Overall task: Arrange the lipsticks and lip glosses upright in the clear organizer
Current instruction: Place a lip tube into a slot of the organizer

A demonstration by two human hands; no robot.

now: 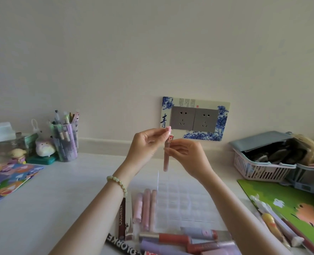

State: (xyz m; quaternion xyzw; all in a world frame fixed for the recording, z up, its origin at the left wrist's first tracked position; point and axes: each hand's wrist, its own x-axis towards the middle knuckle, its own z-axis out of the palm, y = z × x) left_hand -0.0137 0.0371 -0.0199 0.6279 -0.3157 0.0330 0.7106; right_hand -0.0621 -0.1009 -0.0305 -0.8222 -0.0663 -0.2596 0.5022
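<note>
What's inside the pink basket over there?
Dark things fill the pink basket, with a blue-grey flat thing lying over its back. Whatever sits underneath them is covered.

Two hands (145,144), one organizer (182,205), two sockets (182,117), two baskets (253,168).

- We identify this place as a home, most likely a bedroom or study desk.
- The work surface is a white desk top (60,190) set against a plain off-white wall (152,52).
- On the wall we note a grey double socket in a blue-and-white porcelain-pattern frame (194,118), a domestic decoration.
- At the left stand a clear plastic pen holder full of pastel pens (66,142), a white plush toy (44,147) and a small pale-yellow figurine (19,153).
- At the right sits a pink slotted plastic basket (259,172), with a green cartoon-printed mat (281,192) in front of it.
- Personal cosmetics lie nearest us: loose pink, red and lilac lip gloss tubes (171,237) beside a clear plastic compartment organizer (182,196).
</note>
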